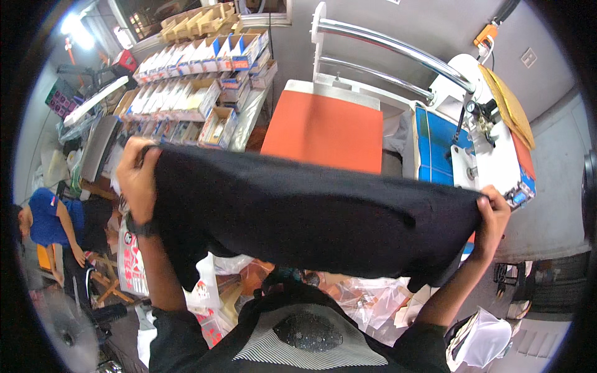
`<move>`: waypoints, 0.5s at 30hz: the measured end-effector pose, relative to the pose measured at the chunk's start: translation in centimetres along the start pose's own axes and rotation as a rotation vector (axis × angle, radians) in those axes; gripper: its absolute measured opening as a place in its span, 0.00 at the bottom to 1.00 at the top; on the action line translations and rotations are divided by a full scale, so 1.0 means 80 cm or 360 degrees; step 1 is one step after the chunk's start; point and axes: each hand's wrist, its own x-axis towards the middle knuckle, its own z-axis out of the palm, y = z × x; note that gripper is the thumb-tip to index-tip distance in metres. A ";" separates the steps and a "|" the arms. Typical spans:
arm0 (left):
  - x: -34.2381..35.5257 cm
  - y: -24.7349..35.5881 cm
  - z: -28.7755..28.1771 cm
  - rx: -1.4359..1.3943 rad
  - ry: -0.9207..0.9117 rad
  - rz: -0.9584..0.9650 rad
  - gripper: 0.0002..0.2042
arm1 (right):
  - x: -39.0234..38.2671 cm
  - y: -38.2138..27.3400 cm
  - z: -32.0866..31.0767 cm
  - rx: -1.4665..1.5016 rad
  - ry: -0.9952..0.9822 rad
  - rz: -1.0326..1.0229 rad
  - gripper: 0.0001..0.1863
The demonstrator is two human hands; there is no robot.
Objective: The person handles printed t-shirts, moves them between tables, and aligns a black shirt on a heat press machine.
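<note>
A black cloth garment [298, 217], its exact kind unclear, is stretched wide between my two raised hands. My left hand [138, 180] pinches its upper left corner, thumb toward me. At the opposite upper corner, my right hand [492, 217] grips the fabric between thumb and fingers. The cloth hangs down in front of my chest, with its lower edge loose and uneven. Beyond it lies the flat orange pad [326, 130] of a press machine; the cloth covers the pad's near edge from sight.
To the right stands the white press machine [466, 165] with a gauge, chrome rails [398, 46] and a blue platen [435, 140]. Boxes of white packets [180, 99] fill racks at the left back. A person in blue [53, 217] and a fan [65, 336] are far left. Plastic bags [367, 304] lie below.
</note>
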 end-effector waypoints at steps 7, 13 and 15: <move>0.208 -0.152 0.299 0.0052 -0.0215 0.0064 0.13 | 0.274 0.189 0.135 -0.0532 0.0031 0.0302 0.19; 0.207 -0.304 0.539 0.0513 -0.0524 -0.0029 0.19 | 0.353 0.428 0.245 -0.0910 -0.0050 0.0375 0.21; 0.200 -0.332 0.567 0.0506 -0.0674 -0.0108 0.20 | 0.355 0.460 0.265 -0.0933 -0.0061 0.0483 0.20</move>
